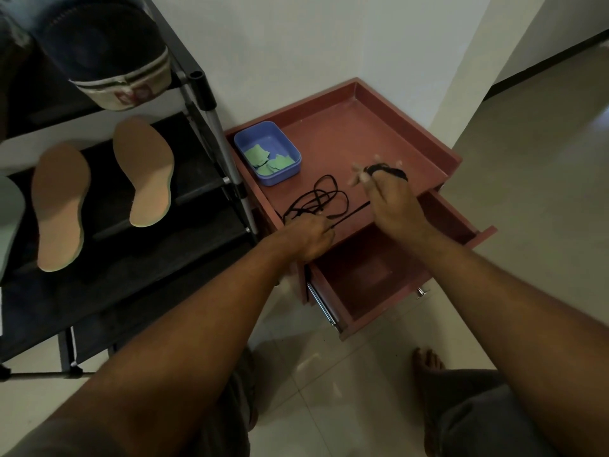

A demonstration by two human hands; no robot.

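Bare foot (427, 362): at 5 o'clock in the head view, flat on the pale tiled floor (329, 374), with grey shorts on either side of it.
Drawer (369, 272): pulled out of the red-brown cabinet, under the forearms, just past the centre toward 4 o'clock. A metal handle (422, 292) shows on its front.
Left hand (308, 235): at the front edge of the cabinet top, at 7 o'clock from the right hand. The fingers curl down and pinch the black shoelace where its tangle ends.
Black shoelace (316, 200): lies on the cabinet top in loose loops at 12 o'clock from the left hand. One taut strand runs from that hand toward 2 o'clock, to the right hand.
Right hand (393, 206): raised over the cabinet top, above the back of the drawer. A small coil of the shoelace sits round its fingers at 12 o'clock. The fingertips are blurred and look spread; whether they pinch the coil cannot be told.
Cabinet top (362, 136): a rimmed red-brown surface set in the corner of the room.
Blue tray (283, 178): on the top at 11 o'clock from the shoelace, near it but apart, holding green scraps (270, 161).
Shoe rack (211, 127): black frame at 9 o'clock from the cabinet, just beside it. Two tan insoles (61, 206) lie side by side on a shelf.
Shoe (108, 54): on the shelf above, at 11 o'clock, sole toward the camera.
Wall (296, 44): white, behind the rack and the cabinet.
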